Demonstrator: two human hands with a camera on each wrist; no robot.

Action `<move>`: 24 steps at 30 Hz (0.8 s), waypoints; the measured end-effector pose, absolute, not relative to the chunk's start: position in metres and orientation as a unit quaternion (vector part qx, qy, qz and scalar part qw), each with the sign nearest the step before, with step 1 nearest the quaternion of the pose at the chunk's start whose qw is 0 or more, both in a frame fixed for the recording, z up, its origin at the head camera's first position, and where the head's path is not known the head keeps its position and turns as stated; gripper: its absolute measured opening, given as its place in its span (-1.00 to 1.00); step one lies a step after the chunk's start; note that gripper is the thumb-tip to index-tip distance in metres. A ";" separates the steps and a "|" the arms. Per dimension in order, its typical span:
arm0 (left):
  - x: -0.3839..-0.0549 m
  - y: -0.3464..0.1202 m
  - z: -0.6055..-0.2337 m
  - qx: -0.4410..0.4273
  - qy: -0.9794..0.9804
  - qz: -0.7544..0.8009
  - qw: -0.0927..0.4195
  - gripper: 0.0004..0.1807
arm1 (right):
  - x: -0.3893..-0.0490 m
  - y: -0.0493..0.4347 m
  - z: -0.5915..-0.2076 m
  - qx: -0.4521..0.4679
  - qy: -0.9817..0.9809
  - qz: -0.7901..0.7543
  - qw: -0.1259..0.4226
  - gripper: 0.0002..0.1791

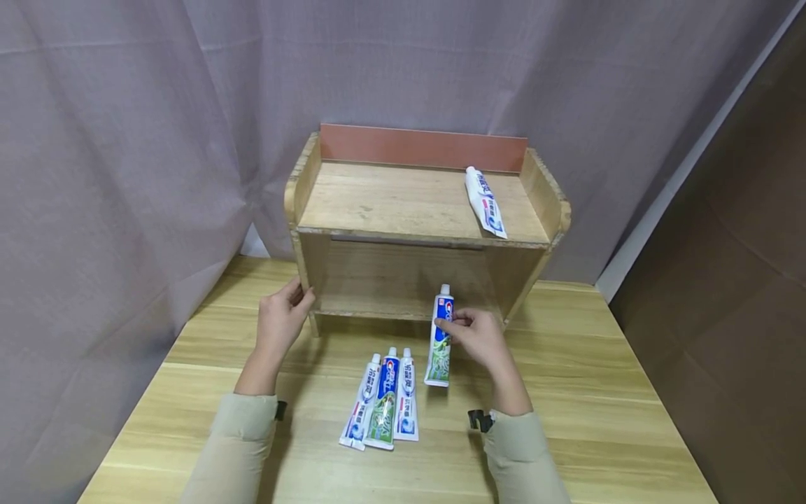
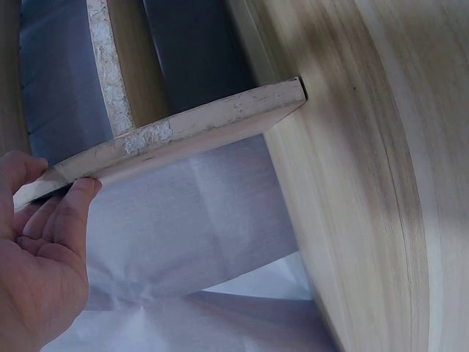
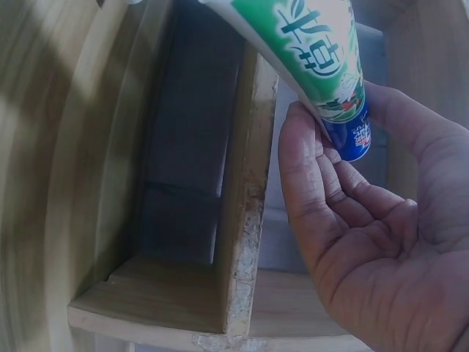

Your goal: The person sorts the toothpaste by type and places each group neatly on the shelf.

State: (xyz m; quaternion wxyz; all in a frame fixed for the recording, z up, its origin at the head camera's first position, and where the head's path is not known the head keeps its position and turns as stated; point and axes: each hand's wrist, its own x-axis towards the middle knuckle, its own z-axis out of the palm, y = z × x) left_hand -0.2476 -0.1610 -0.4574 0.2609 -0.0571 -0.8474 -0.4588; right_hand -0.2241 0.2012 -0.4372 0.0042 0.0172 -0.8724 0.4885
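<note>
My right hand (image 1: 481, 334) pinches a blue and green Crest toothpaste tube (image 1: 439, 357) between thumb and fingers, cap end up, in front of the small wooden shelf (image 1: 390, 203). In the right wrist view, the tube's green printed side (image 3: 311, 44) faces the camera. My left hand (image 1: 282, 315) grips the front edge of the shelf's left side panel, and the left wrist view shows the thumb and fingers on either side of that panel (image 2: 198, 121). One white toothpaste tube (image 1: 485, 203) lies on the top board, toward its right end.
Three more toothpaste tubes lie side by side on the wooden table (image 1: 604, 406) before the shelf: a blue and green one (image 1: 384, 406) between a white one (image 1: 362, 406) and another white one (image 1: 406, 402). A grey curtain (image 1: 403, 63) hangs behind the shelf.
</note>
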 end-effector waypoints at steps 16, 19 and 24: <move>-0.247 -0.162 -0.458 -0.065 -0.843 -0.459 0.274 -0.65 | -0.238 0.210 -0.423 0.009 -0.887 0.462 0.012 -0.49; -0.247 -0.161 -0.458 -0.061 -0.844 -0.458 0.273 -0.65 | -0.240 0.211 -0.420 0.012 -0.888 0.459 0.011 -0.47; -0.248 -0.161 -0.458 -0.061 -0.844 -0.458 0.272 -0.65 | -0.243 0.214 -0.415 0.014 -0.887 0.462 0.014 -0.44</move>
